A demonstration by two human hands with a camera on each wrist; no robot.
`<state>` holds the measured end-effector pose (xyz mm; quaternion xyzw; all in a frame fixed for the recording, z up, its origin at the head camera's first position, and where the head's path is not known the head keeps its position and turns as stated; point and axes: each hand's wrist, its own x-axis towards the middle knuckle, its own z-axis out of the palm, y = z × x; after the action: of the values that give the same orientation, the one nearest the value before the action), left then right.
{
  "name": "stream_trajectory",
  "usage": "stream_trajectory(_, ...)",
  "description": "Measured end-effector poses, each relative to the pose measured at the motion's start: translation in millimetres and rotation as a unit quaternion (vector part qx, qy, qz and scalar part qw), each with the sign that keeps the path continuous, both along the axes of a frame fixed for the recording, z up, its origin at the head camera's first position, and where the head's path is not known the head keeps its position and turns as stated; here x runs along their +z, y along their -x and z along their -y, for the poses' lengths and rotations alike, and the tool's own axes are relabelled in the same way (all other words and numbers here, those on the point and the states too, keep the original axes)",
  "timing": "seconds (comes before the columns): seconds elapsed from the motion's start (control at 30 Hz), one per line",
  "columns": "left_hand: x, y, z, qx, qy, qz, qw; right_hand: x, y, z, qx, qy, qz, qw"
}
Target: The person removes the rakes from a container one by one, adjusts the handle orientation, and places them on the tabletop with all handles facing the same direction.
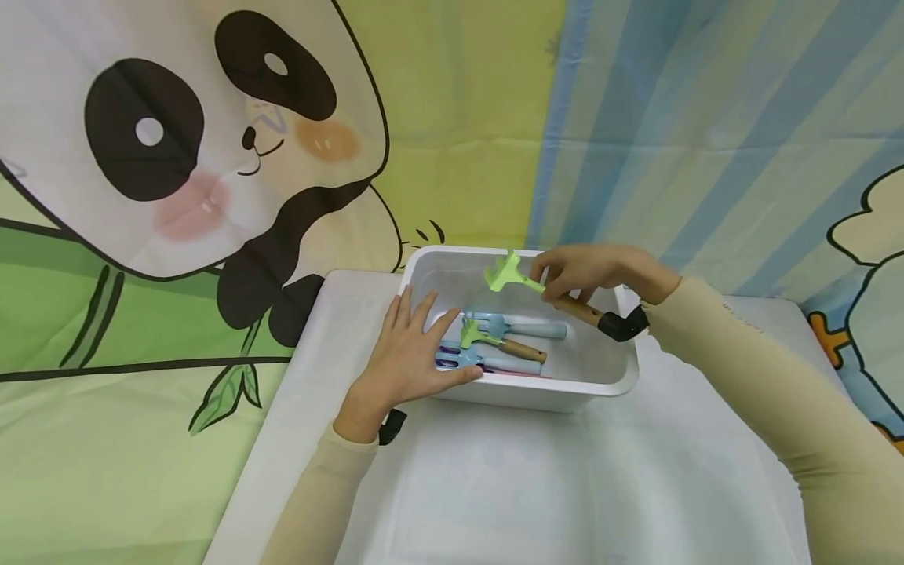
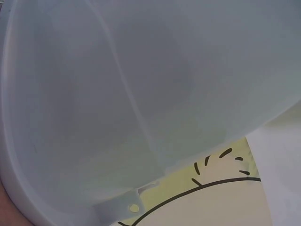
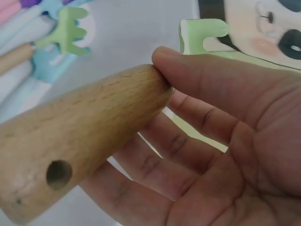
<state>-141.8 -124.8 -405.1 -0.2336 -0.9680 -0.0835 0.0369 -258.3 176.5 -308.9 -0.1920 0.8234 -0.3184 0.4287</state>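
Observation:
My right hand (image 1: 586, 271) holds a small green rake (image 1: 510, 273) by its wooden handle (image 3: 80, 141) above a white plastic bin (image 1: 621, 369); thumb and fingers pinch the handle's upper end. The rake's green head (image 3: 202, 35) points away over the bin's far side. My left hand (image 1: 413, 353) rests flat with spread fingers on the bin's near left rim. Inside the bin lie another green rake (image 1: 494, 337) with a wooden handle, and blue tools (image 1: 519, 328) beside it. The left wrist view shows only the bin's white wall (image 2: 141, 94) up close.
The bin stands on a white table (image 1: 530, 486). Behind it hangs a cloth backdrop with a panda print (image 1: 176, 141) on the left and blue stripes (image 1: 706, 118) on the right. A pink handle (image 3: 11, 12) also lies in the bin.

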Motion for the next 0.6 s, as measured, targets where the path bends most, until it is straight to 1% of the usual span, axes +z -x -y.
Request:
stream_trajectory(0.1, 0.0, -0.2, -0.1, -0.002, -0.005, -0.002, 1.0000, 18.7, -5.4, -12.2, -0.006, 0.008, -0.015, 1.000)
stream_trajectory(0.17, 0.7, -0.2, -0.1, -0.003, -0.007, -0.004, 1.0000, 28.3, -8.9, -21.4, -0.013, 0.012, -0.024, 1.000)
stream_trajectory(0.3, 0.9, -0.4, -0.7, -0.002, -0.011, -0.002, 0.9999, 39.3, -16.7, -43.4, -0.042, 0.018, -0.037, 0.998)
stream_trajectory(0.43, 0.3, -0.9, -1.1, 0.000, -0.013, 0.001, 0.9999, 40.2, -23.9, -70.8, -0.073, 0.021, -0.045, 0.996)
stream_trajectory(0.6, 0.3, -1.1, -1.2, 0.003, -0.010, 0.000, 0.9999, 28.1, -31.8, -110.5, -0.113, 0.033, -0.050, 0.992)
